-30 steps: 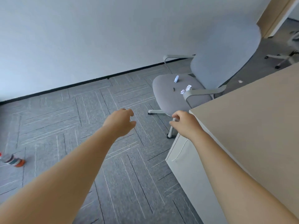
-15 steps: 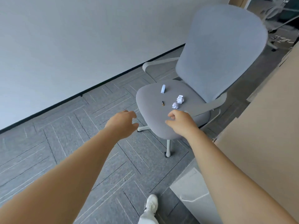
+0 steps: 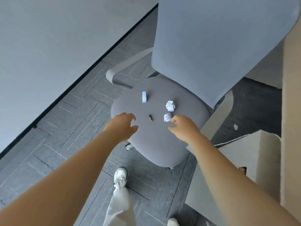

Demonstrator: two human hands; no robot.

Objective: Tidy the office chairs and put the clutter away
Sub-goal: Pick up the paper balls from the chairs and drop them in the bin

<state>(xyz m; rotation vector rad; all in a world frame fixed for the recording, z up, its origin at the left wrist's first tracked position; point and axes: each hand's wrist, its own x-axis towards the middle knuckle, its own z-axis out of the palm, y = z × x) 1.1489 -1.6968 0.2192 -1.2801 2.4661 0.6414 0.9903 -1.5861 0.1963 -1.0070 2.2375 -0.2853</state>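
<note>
A grey office chair (image 3: 156, 144) stands right in front of me, its tall backrest at the top right. On its seat lie a small white oblong object (image 3: 144, 96), a tiny dark cylinder (image 3: 150, 118) and two crumpled paper balls, the larger (image 3: 170, 105) behind the smaller (image 3: 167, 117). My left hand (image 3: 124, 126) hovers over the seat's left front with fingers apart, holding nothing. My right hand (image 3: 183, 128) is open too, its fingertips just beside the smaller ball.
A beige desk (image 3: 291, 111) and a white cabinet (image 3: 228, 168) crowd the right side. A grey wall with a dark skirting runs along the left. Grey carpet tiles cover the floor; a paper scrap (image 3: 235, 126) lies under the desk. My white shoe (image 3: 120, 176) is below the seat.
I have stepped closer, so the chair now fills the view. Both hands have moved forward over the seat, and the right one has reached the smaller paper ball.
</note>
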